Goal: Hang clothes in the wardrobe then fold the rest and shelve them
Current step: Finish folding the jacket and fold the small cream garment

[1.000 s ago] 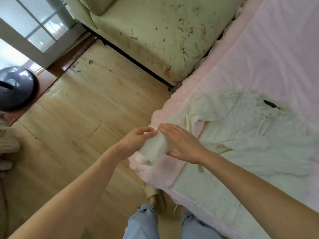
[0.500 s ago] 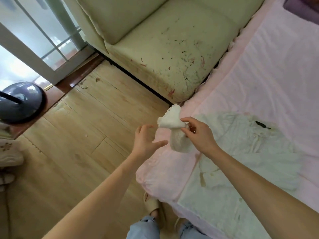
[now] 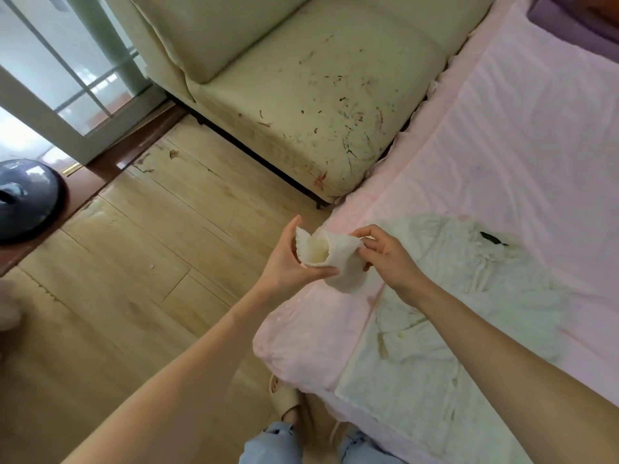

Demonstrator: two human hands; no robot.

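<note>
Where the view begins at the far left, a dark grey domed fan base [image 3: 25,199] stands on the pale wooden plank floor [image 3: 140,262], beside the white frame of a glazed sliding door [image 3: 57,108]. Further right, a cream upholstered sofa [image 3: 301,105] carries red and dark scribble marks across its seat cushion and sits against the edge of the bed.

At centre, the left hand [image 3: 288,262] is raised above the floor just beside the bed corner, palm turned inward, thumb and fingers curled round a small white knitted fabric piece [image 3: 330,259]. The piece is held in the air, clear of the bedding, its open mouth facing the camera. The right hand [image 3: 388,259] pinches the opposite rim of the same piece between thumb and fingertips, so both hands hold it and spread its opening between them.

Below the hands, a beige slipper [image 3: 284,396] and light blue denim trouser legs [image 3: 271,443] show at the bottom edge.

To the right, a crumpled cream garment with a small dark label [image 3: 469,313] lies spread flat on the pink bed sheet [image 3: 519,145], near the bed's corner. A purple fabric edge [image 3: 569,25] shows at the upper right.
</note>
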